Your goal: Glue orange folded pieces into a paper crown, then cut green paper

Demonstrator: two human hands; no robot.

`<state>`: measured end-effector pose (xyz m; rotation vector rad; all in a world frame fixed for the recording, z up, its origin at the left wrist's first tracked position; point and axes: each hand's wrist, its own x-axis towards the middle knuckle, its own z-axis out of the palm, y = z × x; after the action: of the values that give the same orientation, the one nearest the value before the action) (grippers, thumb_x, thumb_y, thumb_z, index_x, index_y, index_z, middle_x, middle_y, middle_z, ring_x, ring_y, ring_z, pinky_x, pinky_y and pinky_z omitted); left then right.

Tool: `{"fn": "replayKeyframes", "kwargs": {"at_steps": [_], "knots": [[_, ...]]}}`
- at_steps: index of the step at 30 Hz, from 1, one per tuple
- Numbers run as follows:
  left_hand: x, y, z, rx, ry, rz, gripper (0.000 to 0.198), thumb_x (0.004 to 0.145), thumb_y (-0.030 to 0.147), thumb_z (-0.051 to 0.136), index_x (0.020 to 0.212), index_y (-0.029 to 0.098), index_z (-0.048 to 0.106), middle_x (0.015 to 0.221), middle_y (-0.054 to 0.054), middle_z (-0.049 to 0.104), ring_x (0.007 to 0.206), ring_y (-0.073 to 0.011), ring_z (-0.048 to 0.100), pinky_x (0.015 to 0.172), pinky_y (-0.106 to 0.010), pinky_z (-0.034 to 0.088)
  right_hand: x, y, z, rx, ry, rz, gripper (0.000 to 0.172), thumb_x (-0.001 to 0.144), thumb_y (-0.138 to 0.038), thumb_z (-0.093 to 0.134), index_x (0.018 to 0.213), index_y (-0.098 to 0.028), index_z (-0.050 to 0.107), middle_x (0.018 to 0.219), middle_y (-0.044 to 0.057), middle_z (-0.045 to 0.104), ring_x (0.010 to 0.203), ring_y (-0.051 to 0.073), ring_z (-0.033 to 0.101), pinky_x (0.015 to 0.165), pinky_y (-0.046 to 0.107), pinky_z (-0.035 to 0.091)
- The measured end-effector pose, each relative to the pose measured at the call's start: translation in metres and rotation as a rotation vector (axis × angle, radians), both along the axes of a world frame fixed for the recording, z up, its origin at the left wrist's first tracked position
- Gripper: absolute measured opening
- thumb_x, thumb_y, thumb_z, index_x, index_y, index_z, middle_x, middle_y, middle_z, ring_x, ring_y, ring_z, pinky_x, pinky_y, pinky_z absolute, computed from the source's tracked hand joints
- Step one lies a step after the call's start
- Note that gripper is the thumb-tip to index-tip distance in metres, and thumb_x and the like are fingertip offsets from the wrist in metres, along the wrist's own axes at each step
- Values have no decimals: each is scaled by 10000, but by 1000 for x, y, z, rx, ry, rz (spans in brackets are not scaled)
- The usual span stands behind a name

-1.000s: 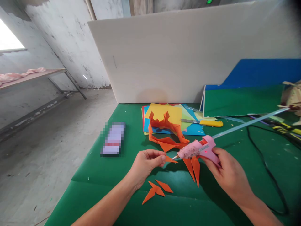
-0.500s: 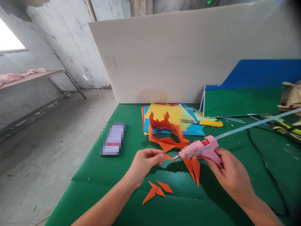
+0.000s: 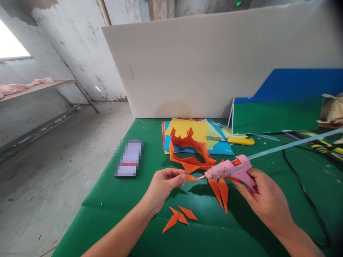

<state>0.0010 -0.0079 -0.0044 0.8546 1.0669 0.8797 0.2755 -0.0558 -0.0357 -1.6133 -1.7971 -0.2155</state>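
Glue stick (image 3: 294, 143) in pink glue gun (image 3: 230, 170)

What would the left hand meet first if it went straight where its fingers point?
Probably the nozzle of the glue gun, near the tip of the orange piece the left hand pinches; depth is unclear.
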Motion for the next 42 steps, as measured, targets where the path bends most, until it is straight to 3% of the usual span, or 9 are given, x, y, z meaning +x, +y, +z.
{"fn": "replayKeyframes", "kwargs": {"at_steps": [5, 9, 13, 23, 30, 32, 35, 39, 42], "knots": [[-1, 0, 0, 64, 7, 12, 255, 660, 323, 829, 827, 149, 749, 728, -16, 693, 660, -75, 584, 661, -180, 474, 5, -2, 4, -97, 160, -59, 475, 766, -644, 602, 960, -218, 524, 728, 15, 568, 522, 157, 509, 451, 278, 389], [0, 0, 1, 97, 44, 20, 258, 652, 322, 830, 840, 165, 752, 775, -16, 707, 701, -81, 590, 677, -174, 464, 16, 3, 2, -204, 345, -127, 404, 890, -568, 451, 1082, -220, 519, 825, 69, 623, 604, 201, 580, 505, 307, 444], [0, 0, 1, 140, 69, 26, 245, 659, 319, 821, 842, 173, 749, 839, -23, 715, 746, -91, 599, 690, -175, 461, 35, 15, -13, -334, 431, -226, 398, 918, -566, 367, 1066, -231, 523, 845, 66, 645, 641, 220, 609, 556, 340, 477], [-1, 1, -4, 198, -11, 44, 298, 684, 302, 810, 855, 167, 607, 811, 0, 664, 715, -89, 602, 699, -206, 490, 57, 32, -39, -384, 216, -231, 422, 900, -547, 371, 825, -197, 595, 797, 133, 641, 686, 280, 617, 578, 399, 468], [-1, -1, -2, 193, -17, 23, 277, 691, 299, 805, 806, 148, 604, 763, 1, 654, 691, -81, 594, 674, -190, 488, 63, 37, -50, -238, 77, -258, 303, 878, -347, 391, 960, -151, 606, 930, 171, 657, 864, 309, 621, 730, 426, 491], [-1, -1, -1, 200, -5, 20, 257, 695, 300, 800, 803, 146, 625, 753, 4, 651, 685, -77, 588, 665, -182, 481, 58, 36, -44, -224, 58, -263, 314, 873, -340, 399, 992, -132, 602, 894, 169, 643, 828, 311, 611, 719, 436, 480], [-2, -2, -1, 228, 33, 21, 211, 701, 287, 790, 795, 150, 660, 752, 2, 656, 687, -77, 586, 652, -171, 469, 38, 27, -22, -138, 68, -222, 316, 891, -383, 449, 1049, -149, 592, 844, 125, 628, 753, 277, 591, 677, 409, 462], [1, -3, -3, 338, 81, 4, 111, 723, 246, 756, 779, 166, 702, 781, -12, 670, 713, -103, 618, 656, -191, 489, -10, 11, 25, -4, 73, 94, 150, 917, -332, 516, 953, -247, 634, 931, 60, 643, 912, 243, 585, 826, 394, 430], [2, -6, -6, 496, 129, -3, 57, 758, 224, 713, 792, 181, 728, 835, -27, 676, 753, -132, 642, 678, -220, 513, -47, 5, 53, -39, 60, 349, 137, 918, -246, 548, 993, -265, 660, 916, 39, 645, 903, 209, 575, 786, 349, 435]]}}
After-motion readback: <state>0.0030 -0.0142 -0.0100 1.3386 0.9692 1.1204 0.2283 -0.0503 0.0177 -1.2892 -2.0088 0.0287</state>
